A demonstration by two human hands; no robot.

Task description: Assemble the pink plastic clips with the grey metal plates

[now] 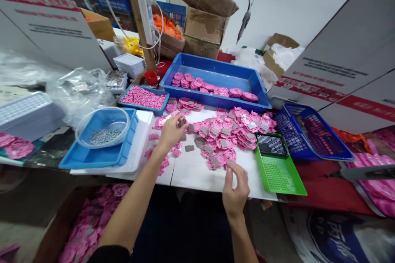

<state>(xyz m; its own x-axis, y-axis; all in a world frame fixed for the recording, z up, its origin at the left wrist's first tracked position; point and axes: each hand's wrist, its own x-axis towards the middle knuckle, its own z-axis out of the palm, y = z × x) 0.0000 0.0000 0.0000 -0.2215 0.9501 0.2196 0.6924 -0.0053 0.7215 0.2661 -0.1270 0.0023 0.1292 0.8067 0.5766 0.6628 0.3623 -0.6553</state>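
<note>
My left hand (172, 130) reaches over the white work surface (185, 176), its fingers closed on a small grey plate (181, 123). Beside it, another grey plate (189, 148) lies flat on the white surface. My right hand (236, 187) is at the front edge of a heap of pink plastic parts (222, 131), thumb and index finger curved and apart, with nothing visible between them. Many parts in the heap carry grey plates. More pink parts (163, 164) lie under and beside my left forearm.
A blue tray (216, 98) with pink stacks stands behind the heap. Left are a small tray of pink pieces (143, 98) and a clear bowl of screws (105, 136). Right are a green tray (279, 174) and blue basket (308, 131). A screwdriver (245, 24) hangs above.
</note>
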